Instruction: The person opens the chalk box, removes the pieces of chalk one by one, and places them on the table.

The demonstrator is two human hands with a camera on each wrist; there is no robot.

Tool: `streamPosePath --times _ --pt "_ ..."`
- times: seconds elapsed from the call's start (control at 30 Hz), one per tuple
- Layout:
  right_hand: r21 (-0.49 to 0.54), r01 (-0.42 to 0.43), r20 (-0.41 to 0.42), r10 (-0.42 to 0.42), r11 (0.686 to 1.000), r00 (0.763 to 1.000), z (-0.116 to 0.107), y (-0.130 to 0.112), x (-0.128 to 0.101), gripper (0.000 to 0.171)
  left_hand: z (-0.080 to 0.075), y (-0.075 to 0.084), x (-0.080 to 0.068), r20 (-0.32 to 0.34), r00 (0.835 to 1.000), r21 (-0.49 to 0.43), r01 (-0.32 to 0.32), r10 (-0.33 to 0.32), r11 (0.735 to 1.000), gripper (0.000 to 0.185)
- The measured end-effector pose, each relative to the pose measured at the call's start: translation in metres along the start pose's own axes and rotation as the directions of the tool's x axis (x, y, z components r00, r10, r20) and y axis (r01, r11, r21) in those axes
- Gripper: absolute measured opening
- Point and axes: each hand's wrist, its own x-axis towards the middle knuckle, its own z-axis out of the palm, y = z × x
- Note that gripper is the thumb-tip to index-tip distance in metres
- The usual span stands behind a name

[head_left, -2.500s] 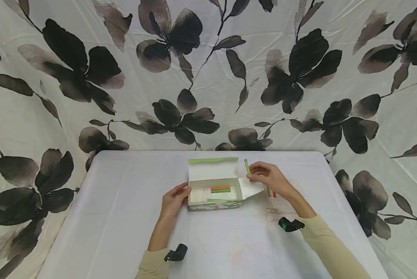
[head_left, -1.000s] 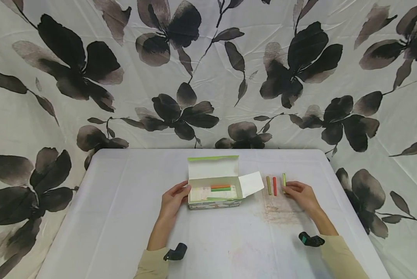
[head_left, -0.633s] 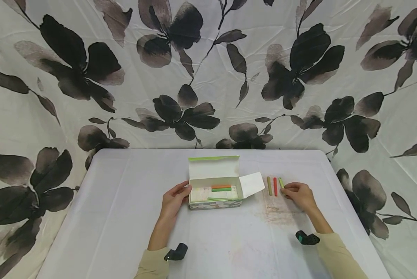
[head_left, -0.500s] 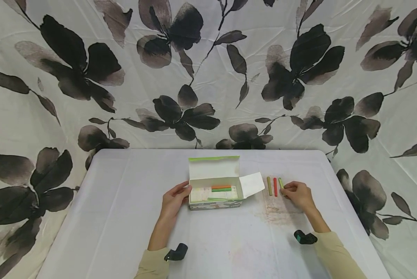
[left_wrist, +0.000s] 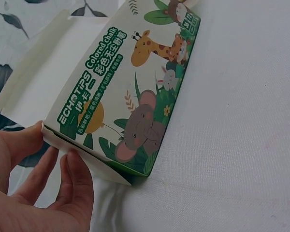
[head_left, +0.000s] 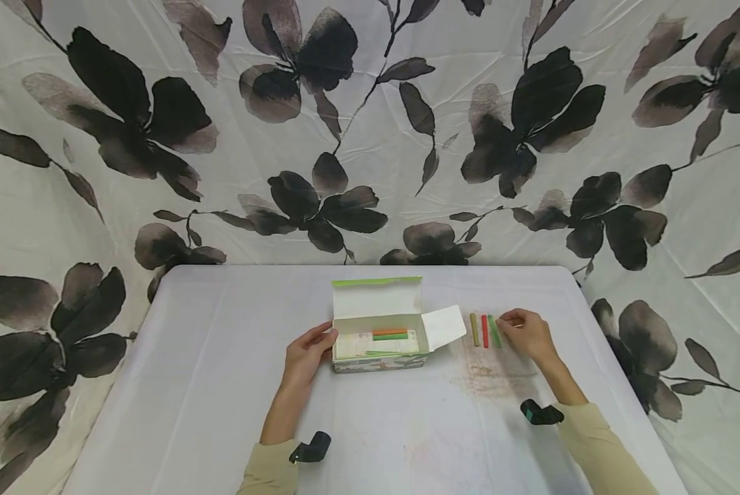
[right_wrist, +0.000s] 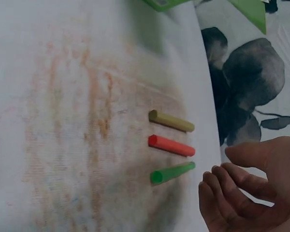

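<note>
On a white cloth-covered table (head_left: 221, 385) that stands against a draped backdrop of pale fabric printed with large black and grey flowers (head_left: 159, 137), an open cardboard chalk box with a green rim and cartoon animals on its side (head_left: 379, 337) sits near the middle. Its lid stands upright at the back and a white end flap hangs open to the right. Inside lie an orange chalk stick (head_left: 390, 332) and a dark green chalk stick (head_left: 388, 337), side by side.

The left hand (head_left: 308, 354) rests against the box's left end; in the left wrist view its fingers (left_wrist: 77, 179) lie fairly straight along the open end flap, the thumb against the box's upper corner, steadying rather than clasping it.

To the right of the box, three chalk sticks lie in a close parallel row on a patch of cloth smeared with faint orange and brown chalk marks (head_left: 490, 375): an olive-yellow chalk stick (head_left: 474, 329), a red chalk stick (head_left: 484, 331) and a bright green chalk stick (head_left: 494, 331). The right hand (head_left: 525, 333) sits just beside the green one, fingers loosely curled; in the right wrist view its fingertips (right_wrist: 217, 193) are a little apart from the stick and hold nothing.

Both forearms wear pale yellow sleeves (head_left: 593, 447), each with a small black device at the wrist (head_left: 540, 412).
</note>
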Motion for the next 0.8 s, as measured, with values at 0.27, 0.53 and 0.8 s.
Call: streamPosePath --times 0.27,0.53,0.8 --pt "0.134 0.067 0.036 -0.073 0.989 0.997 -0.009 -0.026 0.008 0.028 -0.002 0.002 -0.002 0.005 1.0 -0.002 0.006 -0.006 1.0 0.042" --pt "0.212 0.095 0.072 -0.113 0.973 0.991 -0.012 -0.051 0.014 0.028 -0.003 0.001 -0.001 0.01 1.0 0.016 -0.001 0.001 1.0 0.041" --pt "0.249 0.159 0.101 -0.189 0.955 0.977 -0.004 -0.078 0.014 0.026 -0.001 -0.002 0.001 0.016 1.0 0.026 -0.001 0.001 1.0 0.041"
